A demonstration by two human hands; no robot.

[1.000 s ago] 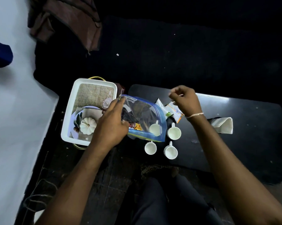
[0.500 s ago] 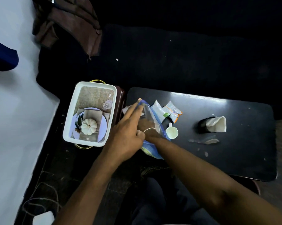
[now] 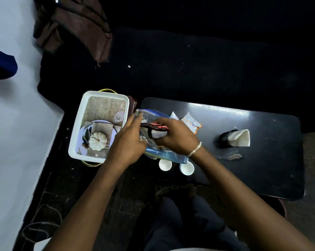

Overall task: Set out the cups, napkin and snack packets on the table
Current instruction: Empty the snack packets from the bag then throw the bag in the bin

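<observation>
Gripping a red-and-dark snack packet [image 3: 154,126] with curled fingers, the right hand [image 3: 173,137] is at the mouth of one clear zip bag with a blue edge [image 3: 164,154], which lies at the left end of the black table [image 3: 261,160]. The left hand [image 3: 128,142] holds the bag's rim, its fingers fairly straight along the plastic and the thumb side hidden, so how tight that hold is I cannot tell. Two white cups [image 3: 165,164] stand in plain sight at the near table edge just below the bag, the second one [image 3: 187,168] beside the first; whether more cups sit under the bag and hands cannot be made out. Two further snack packets [image 3: 192,122], pale with orange and green print, lie on the table just beyond the right hand, the other one [image 3: 174,115] partly covered by it. One white folded napkin [image 3: 241,138] stands in a dark holder well to the right of the hands. One white tray [image 3: 75,142] with a printed pumpkin picture rests to the left, just beside the table. One metal bracelet [image 3: 194,150] circles the right wrist
</observation>
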